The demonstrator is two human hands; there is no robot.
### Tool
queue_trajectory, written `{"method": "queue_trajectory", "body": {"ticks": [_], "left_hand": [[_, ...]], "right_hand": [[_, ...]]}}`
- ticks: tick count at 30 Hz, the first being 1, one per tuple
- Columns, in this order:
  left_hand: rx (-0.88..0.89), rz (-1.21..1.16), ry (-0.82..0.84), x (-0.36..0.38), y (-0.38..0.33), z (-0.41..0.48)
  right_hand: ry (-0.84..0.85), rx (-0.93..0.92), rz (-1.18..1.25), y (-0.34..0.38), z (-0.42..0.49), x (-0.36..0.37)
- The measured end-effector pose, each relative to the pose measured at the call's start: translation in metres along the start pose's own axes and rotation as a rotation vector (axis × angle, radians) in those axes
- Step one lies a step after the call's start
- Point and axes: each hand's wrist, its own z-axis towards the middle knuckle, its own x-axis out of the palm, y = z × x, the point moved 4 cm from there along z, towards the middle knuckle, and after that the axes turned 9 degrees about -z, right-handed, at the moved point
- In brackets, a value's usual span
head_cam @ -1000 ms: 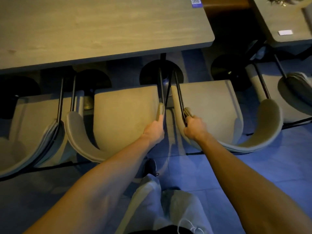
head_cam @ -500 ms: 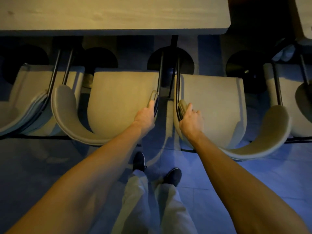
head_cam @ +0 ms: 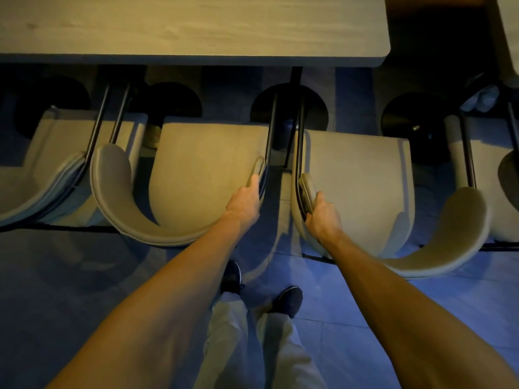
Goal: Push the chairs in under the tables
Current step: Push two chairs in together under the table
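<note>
Two beige padded chairs with curved backs and black metal frames stand side by side before a long wooden table (head_cam: 196, 29). My left hand (head_cam: 245, 199) grips the right arm end of the left chair (head_cam: 207, 175). My right hand (head_cam: 321, 216) is closed around the left arm end of the right chair (head_cam: 362, 186). Both seats stop short of the table's near edge, with their front edges close to it. My two feet in dark shoes stand on the floor between the chairs.
A third chair (head_cam: 42, 169) stands at the far left, and a fourth chair (head_cam: 486, 153) at the right beside a second table (head_cam: 509, 29). Round black table bases (head_cam: 289, 108) sit under the table. Blue tiled floor (head_cam: 84, 276) lies behind the chairs.
Both chairs have slid forward toward the table and the view has tilted downward. My right hand has shifted its hold on the chair's arm end. My feet have stepped forward.
</note>
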Motion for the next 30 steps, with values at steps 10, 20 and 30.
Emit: {"method": "queue_trajectory", "body": {"ticks": [10, 20, 30], "left_hand": [[0.019, 0.023, -0.008, 0.0, 0.002, -0.001], [0.021, 0.028, -0.032, 0.004, 0.002, 0.003], [0.036, 0.033, -0.007, 0.0, 0.002, -0.001]], "right_hand": [[0.033, -0.062, 0.032, 0.01, 0.006, -0.01], [0.107, -0.144, -0.044, 0.01, 0.003, -0.011], [0.096, -0.169, -0.124, 0.021, 0.006, -0.008]]}}
